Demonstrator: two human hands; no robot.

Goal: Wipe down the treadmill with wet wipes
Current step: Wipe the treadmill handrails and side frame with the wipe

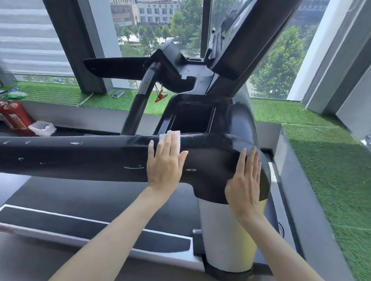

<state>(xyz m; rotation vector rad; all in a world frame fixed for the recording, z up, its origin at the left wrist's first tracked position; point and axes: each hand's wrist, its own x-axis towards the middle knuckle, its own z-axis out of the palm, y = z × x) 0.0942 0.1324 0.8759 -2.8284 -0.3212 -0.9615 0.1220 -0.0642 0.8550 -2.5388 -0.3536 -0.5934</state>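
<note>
The rail [68, 153] runs crosswise, mostly to my left.
My left hand [166, 163] presses the wipe [174, 136] flat and sits nearer — right hand [244, 178] flat, empty.

Left hand [165, 161] presses a wet wipe [173, 137] flat on the treadmill [79, 154] handrail; right hand [244, 180] rests alongside (fingers straight).

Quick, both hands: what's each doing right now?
Left hand: open, flat, pressing the wipe on the rail.
Right hand: open, flat on the rail, holding nothing.
</note>
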